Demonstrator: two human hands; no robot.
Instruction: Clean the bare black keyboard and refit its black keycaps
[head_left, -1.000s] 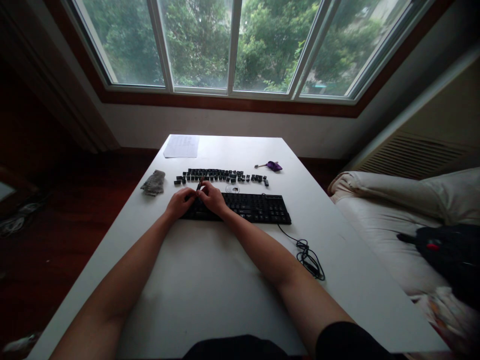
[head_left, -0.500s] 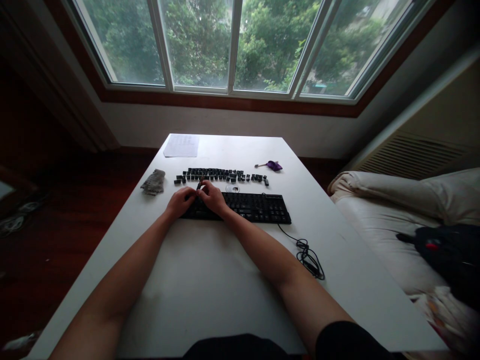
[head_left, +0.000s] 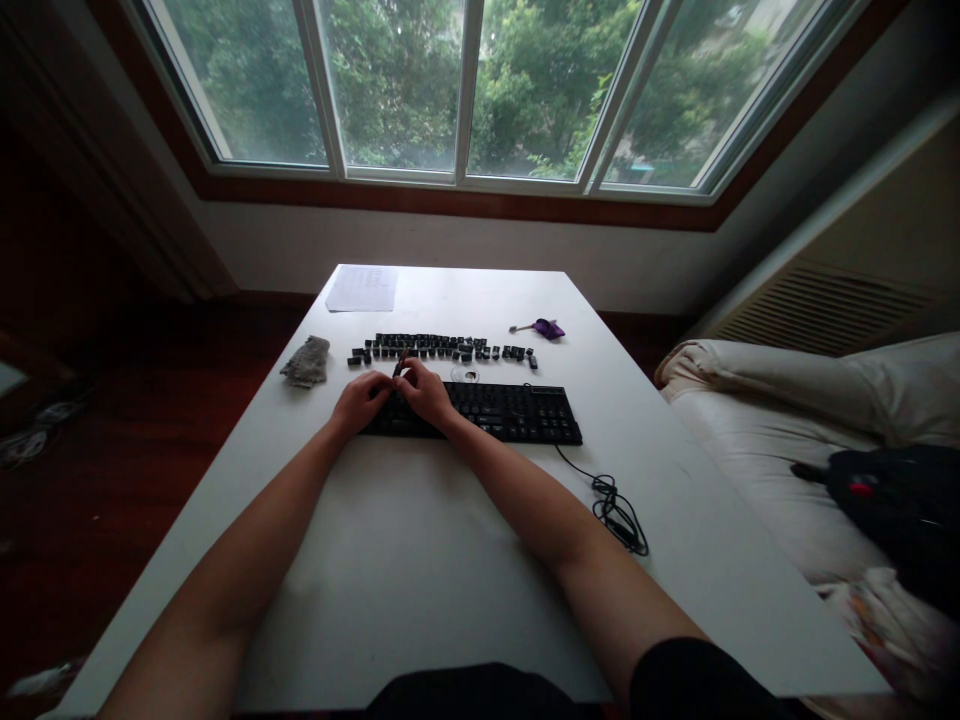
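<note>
Okay, so reading left to right, with a clock face centred on the black keyboard [head_left: 517, 412] and 12 toward the window, there's a grey cloth [head_left: 306, 362] at about 10 o'clock, well apart from the hands, and some paper [head_left: 362, 290] farther out around 11. The left hand [head_left: 362, 400] is over the keyboard's 9 o'clock end, fingers curled in toward the other hand (can't tell if they're clamped on anything, the fingertips are too small and dark). Next comes a dark slim piece [head_left: 399, 369], pinched between the right hand's [head_left: 424, 392] fingertips, thumb and finger closed on it, over the keyboard's far edge at roughly 10. My take is that a light, straight grip beats a hard squeeze here, since something that slim would probably twist or flick away. I'd also brace both wrists, so the fingertips do the fine work and the keyboard doesn't skate about. The small black key-like pieces [head_left: 442, 350] sit in loose rows from about 11 to 1, so I'd watch the knuckles (one careless nudge and the rows are mixed up). Same for the clear round dish [head_left: 465, 376] just beyond the keyboard at 12. The purple item [head_left: 549, 329] with a thin handle-like part is off at 1, and the coiled cable [head_left: 621, 515] lies near 4, where I'd mind the right forearm not dragging it.
</note>
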